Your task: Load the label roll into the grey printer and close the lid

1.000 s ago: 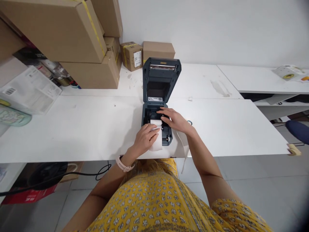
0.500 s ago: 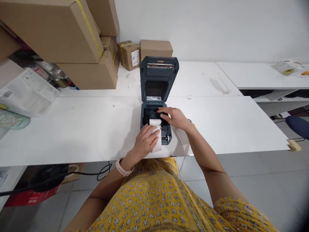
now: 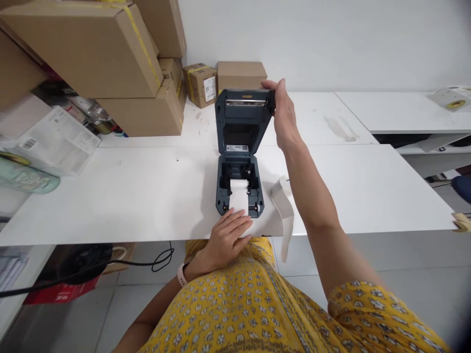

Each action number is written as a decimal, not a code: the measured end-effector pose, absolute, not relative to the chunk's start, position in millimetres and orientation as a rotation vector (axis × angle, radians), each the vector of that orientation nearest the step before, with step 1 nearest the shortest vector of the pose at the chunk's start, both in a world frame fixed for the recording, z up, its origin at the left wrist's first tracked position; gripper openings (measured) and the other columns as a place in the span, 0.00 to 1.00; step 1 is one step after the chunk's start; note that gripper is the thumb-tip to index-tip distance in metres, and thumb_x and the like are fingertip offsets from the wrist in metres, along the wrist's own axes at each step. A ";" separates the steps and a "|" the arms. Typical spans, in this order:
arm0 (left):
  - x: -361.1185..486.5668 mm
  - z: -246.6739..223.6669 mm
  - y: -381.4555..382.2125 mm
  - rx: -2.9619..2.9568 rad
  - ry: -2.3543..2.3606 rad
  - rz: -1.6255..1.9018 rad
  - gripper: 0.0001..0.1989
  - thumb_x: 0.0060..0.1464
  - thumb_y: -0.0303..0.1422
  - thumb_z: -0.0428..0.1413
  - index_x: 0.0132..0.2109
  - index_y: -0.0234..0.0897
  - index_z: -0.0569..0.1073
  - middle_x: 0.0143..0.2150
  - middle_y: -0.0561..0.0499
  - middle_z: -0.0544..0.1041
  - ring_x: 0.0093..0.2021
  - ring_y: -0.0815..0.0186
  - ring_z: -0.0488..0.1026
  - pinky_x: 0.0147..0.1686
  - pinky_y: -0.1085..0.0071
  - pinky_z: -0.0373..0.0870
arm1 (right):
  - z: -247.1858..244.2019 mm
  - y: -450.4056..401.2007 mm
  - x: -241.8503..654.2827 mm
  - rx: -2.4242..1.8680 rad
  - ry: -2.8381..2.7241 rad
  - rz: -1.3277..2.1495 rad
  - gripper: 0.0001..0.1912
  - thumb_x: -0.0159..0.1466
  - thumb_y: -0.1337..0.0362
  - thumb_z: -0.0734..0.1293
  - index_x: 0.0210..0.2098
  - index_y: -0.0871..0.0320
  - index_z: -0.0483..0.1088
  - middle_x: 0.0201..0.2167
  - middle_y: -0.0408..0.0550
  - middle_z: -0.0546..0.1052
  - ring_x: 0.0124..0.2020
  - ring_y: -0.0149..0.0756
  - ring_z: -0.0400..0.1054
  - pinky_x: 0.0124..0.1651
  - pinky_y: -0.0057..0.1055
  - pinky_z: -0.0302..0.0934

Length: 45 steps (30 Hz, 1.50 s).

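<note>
A dark grey label printer [image 3: 221,196] stands on the white table with its lid [image 3: 241,120] raised. White label paper [image 3: 239,197] runs from a roll inside it toward the front edge. My left hand [image 3: 228,239] lies over the paper's front end, fingers stretched out and fairly flat; their tips touch the paper. My right hand [image 3: 284,112] is closed round the upper right corner of the lid, thumb and some fingers partly hidden. Beside the printer, a second paper roll [image 3: 284,185] has its loose strip [image 3: 287,220] hanging over the table's front edge.
Stacked cardboard boxes [image 3: 88,54] fill the back left, with two smaller boxes, one labelled [image 3: 198,88], behind the printer. A clear plastic case [image 3: 62,142] and a green bottle [image 3: 33,174] are at far left. A black cable [image 3: 140,264] hangs below the table.
My right hand has left the inside of the printer and moved up to the lid's right corner. My left hand has slid toward me along the paper, to the printer's front.
</note>
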<state>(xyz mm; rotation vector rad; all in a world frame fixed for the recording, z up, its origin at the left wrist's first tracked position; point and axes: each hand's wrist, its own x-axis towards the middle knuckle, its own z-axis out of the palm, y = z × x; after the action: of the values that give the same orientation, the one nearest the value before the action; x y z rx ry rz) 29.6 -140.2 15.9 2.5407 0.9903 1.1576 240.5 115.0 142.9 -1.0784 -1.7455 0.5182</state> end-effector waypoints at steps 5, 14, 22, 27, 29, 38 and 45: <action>27.6 27.4 -140.9 2.481 0.905 1.233 0.12 0.63 0.30 0.59 0.53 0.38 0.78 0.49 0.46 0.86 0.53 0.59 0.83 0.59 0.54 0.78 | 125.7 1.8 226.3 -1.106 -1.649 0.324 0.27 0.76 0.43 0.46 0.57 0.45 0.68 0.59 0.47 0.75 0.62 0.43 0.68 0.65 0.48 0.66; 23.3 40.7 -147.0 2.288 0.886 1.731 0.12 0.63 0.25 0.54 0.49 0.41 0.78 0.36 0.51 0.84 0.38 0.65 0.83 0.41 0.66 0.83 | 35.2 -100.8 214.6 -1.107 -1.612 0.395 0.07 0.71 0.60 0.66 0.47 0.47 0.76 0.57 0.47 0.78 0.67 0.45 0.65 0.70 0.56 0.59; 17.4 20.7 -98.8 1.192 1.415 1.216 0.41 0.59 0.49 0.62 0.73 0.46 0.56 0.78 0.41 0.54 0.77 0.45 0.51 0.73 0.43 0.54 | 9.2 -112.4 205.6 -1.382 -1.071 1.101 0.52 0.61 0.42 0.72 0.76 0.46 0.45 0.78 0.57 0.50 0.78 0.54 0.47 0.74 0.59 0.53; 20.7 19.5 -88.8 1.102 1.175 1.132 0.39 0.57 0.48 0.63 0.70 0.41 0.61 0.70 0.40 0.68 0.70 0.47 0.65 0.69 0.49 0.65 | 4.3 -108.2 206.3 -1.333 -1.047 1.268 0.56 0.61 0.37 0.69 0.77 0.49 0.40 0.76 0.59 0.56 0.74 0.56 0.55 0.71 0.55 0.60; 21.8 20.8 -89.8 1.113 1.186 1.154 0.38 0.57 0.47 0.63 0.70 0.40 0.63 0.69 0.40 0.70 0.69 0.48 0.67 0.67 0.50 0.66 | 2.9 -107.7 205.4 -1.346 -1.053 1.241 0.57 0.60 0.37 0.69 0.77 0.51 0.41 0.76 0.60 0.56 0.74 0.58 0.55 0.71 0.56 0.59; 20.4 11.5 -113.7 1.094 1.342 1.232 0.38 0.57 0.49 0.62 0.69 0.41 0.62 0.73 0.40 0.63 0.70 0.51 0.64 0.64 0.58 0.67 | -0.9 -115.5 211.1 -1.368 -1.229 1.082 0.49 0.67 0.40 0.65 0.77 0.48 0.39 0.76 0.60 0.55 0.75 0.56 0.54 0.72 0.62 0.55; 23.7 20.1 -161.0 1.016 1.362 0.948 0.19 0.60 0.50 0.57 0.34 0.38 0.78 0.34 0.49 0.78 0.33 0.64 0.72 0.33 0.68 0.68 | 13.1 -121.2 216.0 -1.228 -1.793 0.517 0.25 0.76 0.45 0.51 0.66 0.40 0.64 0.77 0.41 0.53 0.79 0.50 0.38 0.76 0.63 0.42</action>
<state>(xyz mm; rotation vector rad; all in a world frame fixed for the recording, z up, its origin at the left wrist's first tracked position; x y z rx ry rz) 23.7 -161.0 20.1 1.0164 1.3618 0.9480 216.0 -121.2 13.1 -1.2281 -1.7926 0.5166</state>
